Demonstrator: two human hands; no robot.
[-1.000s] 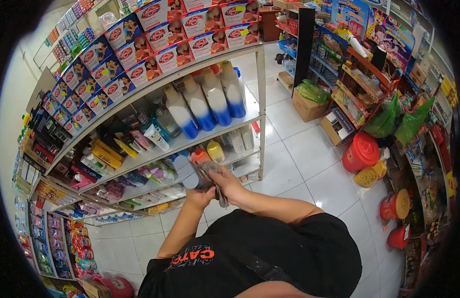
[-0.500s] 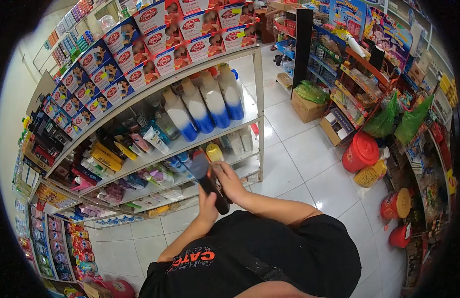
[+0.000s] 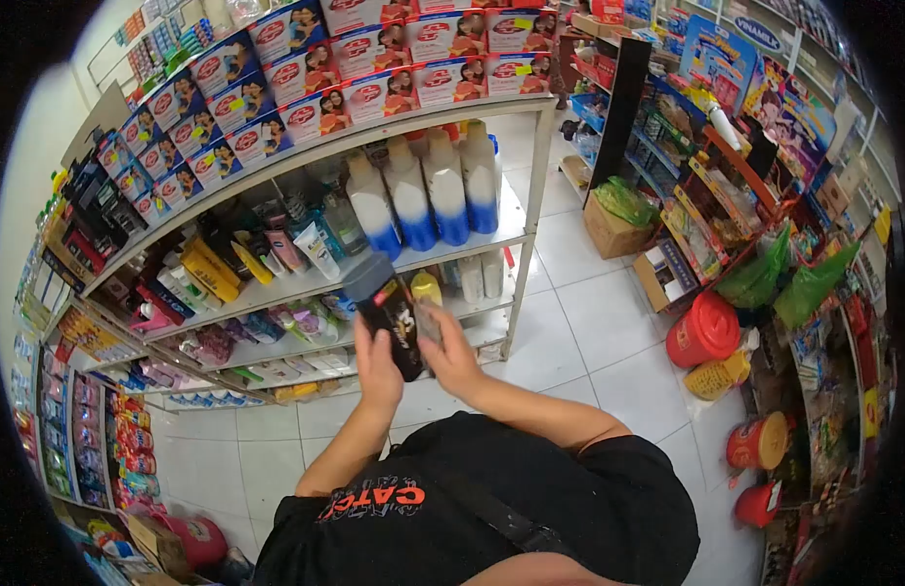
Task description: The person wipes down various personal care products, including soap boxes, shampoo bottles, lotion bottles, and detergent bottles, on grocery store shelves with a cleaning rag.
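Note:
A black shampoo-style bottle (image 3: 394, 317) with a dark grey cap is held in front of my chest, tilted so its cap points up and left. Its printed face is turned upward. My left hand (image 3: 377, 369) grips the lower left side, thumb on the front. On the opposite side, my right hand (image 3: 454, 359) closes against the bottle's edge; some of its fingertips are blurred. Just beyond stands the shelf unit (image 3: 320, 276), with white-and-blue bottles (image 3: 406, 200) and a yellow bottle (image 3: 426, 287) close to the held one.
Red-and-white soap boxes (image 3: 379, 83) are stacked along the shelf top. White floor tiles (image 3: 609, 332) run along the right. There stand a red lidded bucket (image 3: 703, 330), a cardboard box (image 3: 613, 227) and green bags (image 3: 760, 273) beside a packed rack.
The black bottle has turned so its labelled face shows, and it sits a little higher. Both hands have shifted with it. The camera view has moved slightly.

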